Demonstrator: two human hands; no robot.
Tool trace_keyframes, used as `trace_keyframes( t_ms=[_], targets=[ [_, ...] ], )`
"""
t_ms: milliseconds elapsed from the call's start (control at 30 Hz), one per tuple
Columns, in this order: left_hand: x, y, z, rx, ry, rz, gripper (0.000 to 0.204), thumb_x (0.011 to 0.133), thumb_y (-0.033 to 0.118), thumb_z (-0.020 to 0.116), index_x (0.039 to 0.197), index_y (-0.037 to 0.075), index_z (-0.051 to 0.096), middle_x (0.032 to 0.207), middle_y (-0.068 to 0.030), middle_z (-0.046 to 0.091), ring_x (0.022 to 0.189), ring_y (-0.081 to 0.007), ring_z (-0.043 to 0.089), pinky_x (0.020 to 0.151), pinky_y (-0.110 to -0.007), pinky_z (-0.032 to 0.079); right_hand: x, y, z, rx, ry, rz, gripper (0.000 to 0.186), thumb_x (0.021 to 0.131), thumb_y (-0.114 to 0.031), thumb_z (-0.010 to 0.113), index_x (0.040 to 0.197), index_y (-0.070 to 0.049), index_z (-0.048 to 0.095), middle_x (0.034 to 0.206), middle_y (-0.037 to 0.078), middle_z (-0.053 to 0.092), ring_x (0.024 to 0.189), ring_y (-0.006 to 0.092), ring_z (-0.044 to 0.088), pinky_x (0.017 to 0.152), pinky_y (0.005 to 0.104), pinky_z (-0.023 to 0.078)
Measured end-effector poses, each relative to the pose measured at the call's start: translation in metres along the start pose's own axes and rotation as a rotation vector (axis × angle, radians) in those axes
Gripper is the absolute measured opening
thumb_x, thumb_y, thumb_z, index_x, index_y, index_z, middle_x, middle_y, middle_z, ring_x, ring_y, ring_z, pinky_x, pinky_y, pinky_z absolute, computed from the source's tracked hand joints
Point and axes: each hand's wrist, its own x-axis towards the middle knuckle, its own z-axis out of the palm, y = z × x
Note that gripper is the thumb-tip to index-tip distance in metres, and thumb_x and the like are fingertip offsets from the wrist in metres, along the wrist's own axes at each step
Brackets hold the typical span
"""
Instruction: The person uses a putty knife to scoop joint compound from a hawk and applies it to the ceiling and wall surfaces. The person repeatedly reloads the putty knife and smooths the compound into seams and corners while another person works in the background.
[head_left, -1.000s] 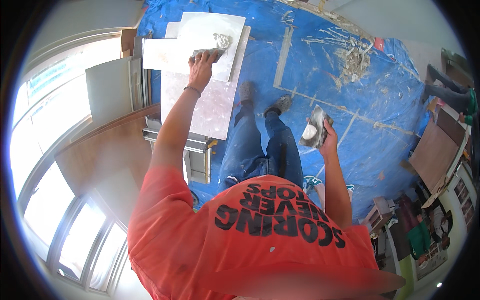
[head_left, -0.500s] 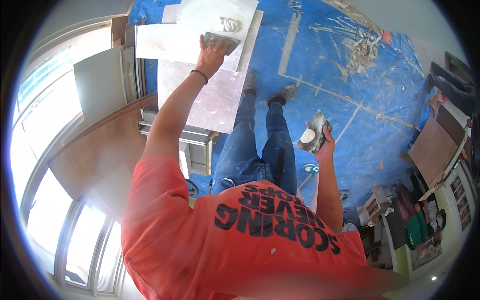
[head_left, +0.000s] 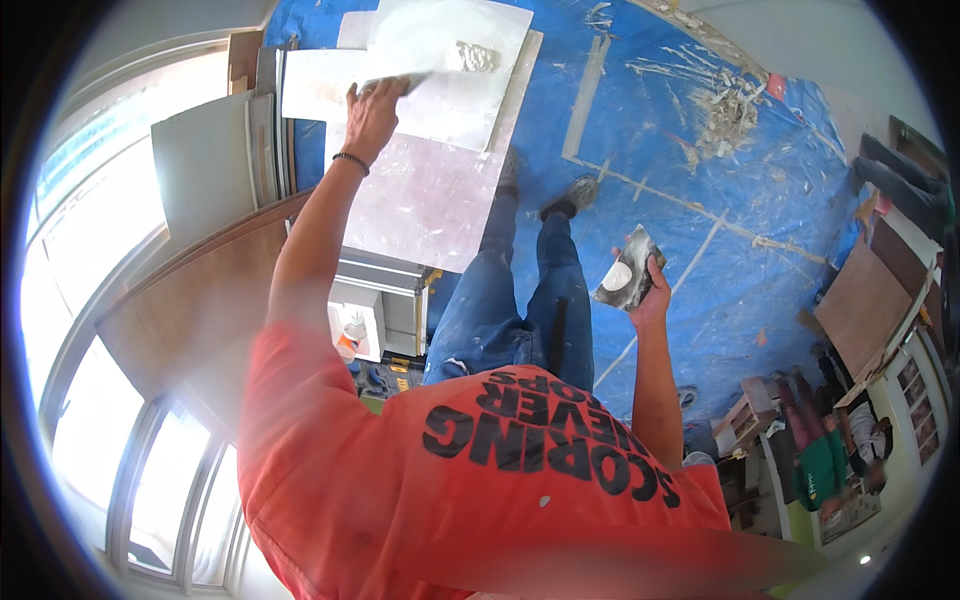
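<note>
The person's left hand [head_left: 374, 115] reaches out over a white panel [head_left: 455, 110], its fingers closed on a broad grey spreading blade [head_left: 408, 80] that shows almost edge-on. The blade lies across the panel's left part, near a smaller white panel [head_left: 312, 78] on that side; whether its edge touches the surface cannot be told. To the right of the blade, well apart from it, a ridged patch of white paste [head_left: 474, 57] sits on the white panel. Both panels rest on a larger pale board [head_left: 425, 205]. The right hand [head_left: 654, 297], out to the person's right, grips a flat grey plate [head_left: 640, 282] by its edge, the thumb on the upper face and the fingers mostly hidden beneath. A rounded white dollop [head_left: 617, 276] lies on the plate's left part. Below spreads a blue floor sheet [head_left: 760, 210] bearing strips of tape [head_left: 587, 95] and, farther off, a heap of pale scraps [head_left: 728, 115].
</note>
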Motion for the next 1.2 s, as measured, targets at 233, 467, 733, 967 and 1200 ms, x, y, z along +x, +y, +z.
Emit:
trace_keyframes(
  t_ms=[233,467,733,967,1200],
  targets=[
    [-0.013,0.068,0.101,0.375,0.011,-0.174,0.064,0.098,0.012,0.048,0.158,0.0,0.029,0.145,-0.0211,0.048,0.13,-0.0418,0.053,0.109,-0.058,0.041,0.004,-0.001,-0.001,-0.078,-0.026,0.104,0.055,0.104,-0.029,0.055,0.151,-0.003,0.044,0.145,0.016,0.055,0.131,0.0382,0.056,0.107,0.0485,0.049],
    [-0.049,0.07,0.06,0.101,0.003,-0.218,0.054,0.096,0.01,0.046,0.15,0.011,0.045,0.131,-0.0156,0.061,0.119,-0.0346,0.062,0.111,-0.066,0.033,0.003,-0.003,0.018,-0.08,-0.033,0.033,0.055,0.101,-0.029,0.059,0.144,0.004,0.049,0.134,0.023,0.062,0.123,0.0364,0.062,0.105,0.0475,0.05],
    [0.048,-0.002,0.075,-0.059,-0.022,-0.41,0.043,0.099,0.018,0.042,0.14,0.02,0.055,0.126,-0.0143,0.067,0.117,-0.0395,0.064,0.102,-0.069,0.037,-0.004,0.0,0.014,-0.042,-0.158,0.031,0.057,0.105,-0.035,0.049,0.151,-0.002,0.043,0.148,0.018,0.052,0.134,0.038,0.053,0.108,0.0509,0.049],
    [-0.024,0.068,0.103,0.178,-0.126,-0.107,0.054,0.094,0.013,0.046,0.147,0.019,0.052,0.141,-0.0078,0.063,0.124,-0.0297,0.063,0.094,-0.063,0.044,0.026,0.001,0.058,0.131,-0.053,0.109,0.04,0.101,-0.032,0.06,0.13,-0.003,0.061,0.12,0.013,0.069,0.106,0.0277,0.071,0.096,0.0476,0.057],
    [-0.033,0.077,0.027,-0.435,0.163,0.079,0.044,0.102,0.015,0.044,0.144,0.01,0.053,0.126,-0.0219,0.068,0.108,-0.0419,0.067,0.095,-0.055,0.048,0.06,-0.012,0.137,-0.004,-0.092,-0.023,0.043,0.097,-0.026,0.069,0.134,-0.008,0.059,0.125,0.007,0.066,0.113,0.0224,0.064,0.098,0.0419,0.053]
  ],
)
